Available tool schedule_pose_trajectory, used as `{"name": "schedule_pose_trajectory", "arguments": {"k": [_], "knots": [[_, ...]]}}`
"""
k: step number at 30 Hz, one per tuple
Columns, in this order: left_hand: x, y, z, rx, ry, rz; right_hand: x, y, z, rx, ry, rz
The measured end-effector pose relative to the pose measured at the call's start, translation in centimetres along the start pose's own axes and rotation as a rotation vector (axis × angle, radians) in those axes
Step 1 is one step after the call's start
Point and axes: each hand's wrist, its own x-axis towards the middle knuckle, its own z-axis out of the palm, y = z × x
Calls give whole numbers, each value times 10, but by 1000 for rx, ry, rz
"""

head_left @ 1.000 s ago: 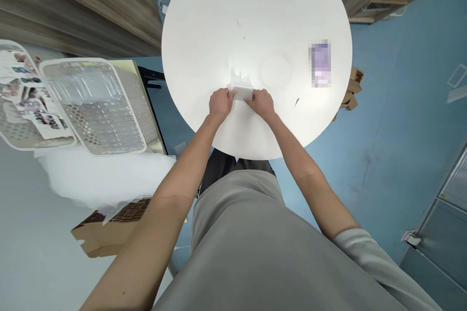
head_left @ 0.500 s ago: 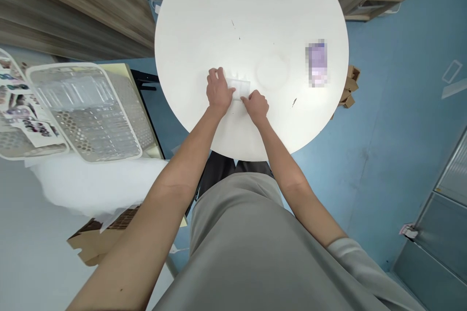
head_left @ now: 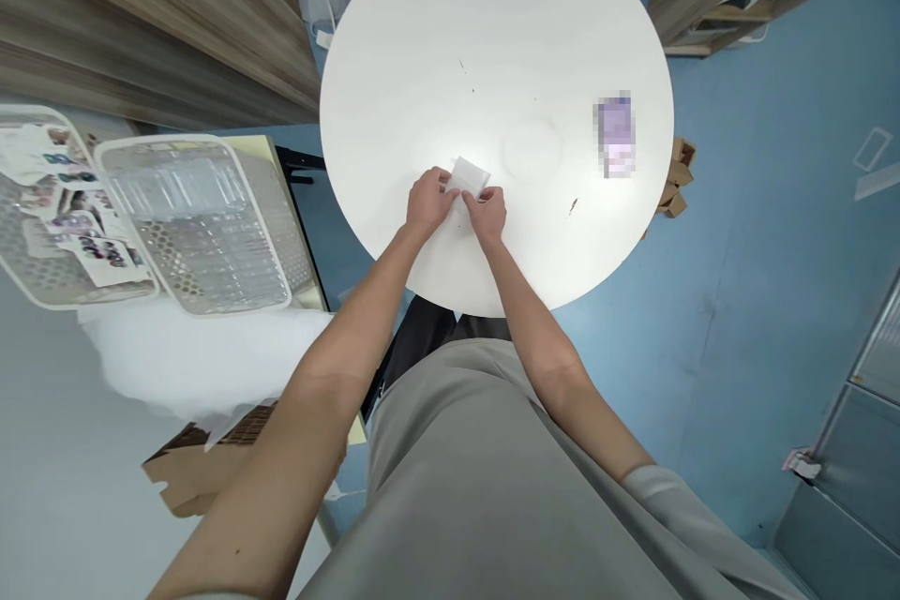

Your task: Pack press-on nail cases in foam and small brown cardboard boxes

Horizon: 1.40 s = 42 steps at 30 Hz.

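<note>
A small whitish, partly see-through packet (head_left: 469,176) is held between my two hands over the near part of a round white table (head_left: 492,37). My left hand (head_left: 428,199) grips its left side, with the thumb on the near edge and the fingers curled behind. On the other side, my right hand (head_left: 487,209) pinches its near right corner between thumb and fingers. The packet is tilted, and what it holds inside cannot be made out.
A blurred-out purple item (head_left: 617,136) lies at the table's right. To the left, a white basket (head_left: 191,142) holds clear plastic boxes, beside another basket (head_left: 42,112) with printed cards. White sheeting (head_left: 203,356) and a cardboard box (head_left: 189,473) sit below. Small cardboard boxes (head_left: 676,176) stand right of the table.
My left hand has gone from spread fingers on the packet to gripping its side. The packet has turned and tilted, and my hands are closer together. The camera view has shifted slightly.
</note>
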Motion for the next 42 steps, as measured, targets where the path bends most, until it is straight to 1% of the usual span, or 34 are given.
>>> {"name": "schedule_pose_trajectory", "arguments": {"k": [2,4,6,9,11,12,14,16,19,21,25,28,32,34,36,38,40,42], "knots": [[-16,-6,1,-181,26,-98,-2,-3,2,42,-72,-61],[-33,-13,0,-384,65,-168,-5,-8,6,87,-138,-87],[-46,-19,-7,-601,131,-240,-8,-15,13,121,-188,-79],[-53,-29,-33,-906,149,-298,-10,-31,33,196,-284,-68],[-51,-36,-55,-1022,165,-276,-10,-44,51,269,-369,-61],[-48,-39,-67,-1041,192,-262,-11,-50,61,304,-408,-54],[-41,-46,-87,-1015,267,-259,-12,-62,82,348,-458,-48],[-32,-53,-102,-936,341,-282,-13,-70,100,343,-470,-68],[-18,-64,-113,-782,424,-293,-11,-76,119,227,-409,-130],[-11,-71,-114,-667,444,-278,-10,-74,124,72,-332,-173],[-4,-80,-107,-409,401,-246,-12,-63,122,-228,-165,-239],[-2,-81,-102,-275,381,-222,-20,-62,124,-317,-83,-217],[-5,-76,-103,-213,342,-217,-34,-72,128,-366,-61,-190],[-16,-75,-106,-258,352,-198,-43,-76,121,-339,-56,-210],[-37,-77,-109,-329,388,-173,-58,-74,108,-284,-51,-262],[-69,-82,-109,-381,420,-154,-78,-67,91,-227,-43,-329],[-107,-89,-107,-398,431,-148,-103,-52,74,-181,-66,-349],[-146,-95,-101,-417,439,-184,-127,-33,60,-167,-107,-342]]}}
